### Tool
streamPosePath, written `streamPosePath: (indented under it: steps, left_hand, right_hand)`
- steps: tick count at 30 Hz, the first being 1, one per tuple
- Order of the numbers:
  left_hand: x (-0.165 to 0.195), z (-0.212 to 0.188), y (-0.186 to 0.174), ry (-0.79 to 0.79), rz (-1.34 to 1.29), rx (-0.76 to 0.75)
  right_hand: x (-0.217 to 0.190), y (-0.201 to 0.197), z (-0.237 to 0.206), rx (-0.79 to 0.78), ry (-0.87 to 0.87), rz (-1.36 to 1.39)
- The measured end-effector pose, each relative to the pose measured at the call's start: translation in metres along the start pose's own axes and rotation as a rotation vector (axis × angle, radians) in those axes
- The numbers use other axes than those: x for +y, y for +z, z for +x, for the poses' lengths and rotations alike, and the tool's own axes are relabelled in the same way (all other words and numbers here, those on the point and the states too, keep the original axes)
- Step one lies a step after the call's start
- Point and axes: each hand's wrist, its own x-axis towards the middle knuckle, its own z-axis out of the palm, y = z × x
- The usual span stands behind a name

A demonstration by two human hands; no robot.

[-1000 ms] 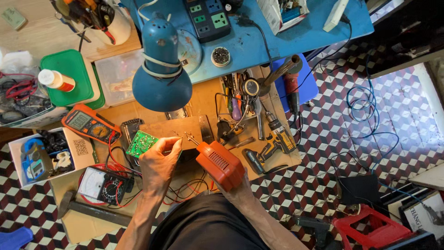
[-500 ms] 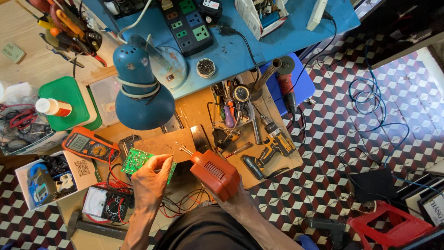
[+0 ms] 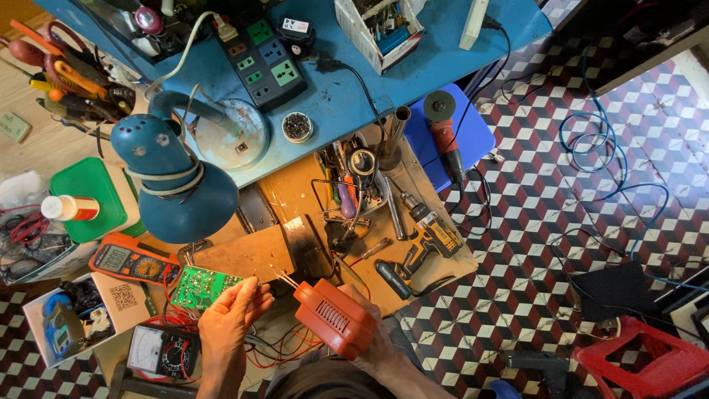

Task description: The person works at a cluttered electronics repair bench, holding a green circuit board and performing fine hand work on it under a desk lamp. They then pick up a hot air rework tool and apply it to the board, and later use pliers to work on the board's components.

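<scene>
A boxy orange soldering gun with a vented side and thin metal tip is gripped low in the frame by the right hand, while a green circuit board is pinched at its edge by the left hand.

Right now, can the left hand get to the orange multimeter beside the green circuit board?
Probably yes. The left hand is at the green circuit board, and the orange multimeter lies just beyond it, uncovered; only thin wires lie nearby.

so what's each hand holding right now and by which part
The right hand grips the orange soldering gun by its body. The left hand pinches thin solder wire beside the green circuit board.
</scene>
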Motion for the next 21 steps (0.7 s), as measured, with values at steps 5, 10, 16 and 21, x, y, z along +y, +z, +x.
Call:
streamPosePath:
  steps: [5, 10, 16, 21]
  left_hand:
    - [-0.010, -0.006, 0.006, -0.024, -0.027, 0.019]
    - [-0.014, -0.008, 0.015, -0.059, -0.005, 0.096]
    - [-0.015, 0.018, -0.011, 0.106, -0.107, 0.071]
    - [-0.011, 0.032, -0.031, 0.138, -0.175, 0.087]
  right_hand:
    - [0.014, -0.006, -0.013, 0.021, -0.066, -0.060]
    - [0.045, -0.010, -0.032, -0.066, 0.267, 0.273]
    - [0.080, 0.011, -0.013, -0.034, 0.647, 0.519]
    - [0.067, 0.025, 0.003, -0.034, 0.652, 0.375]
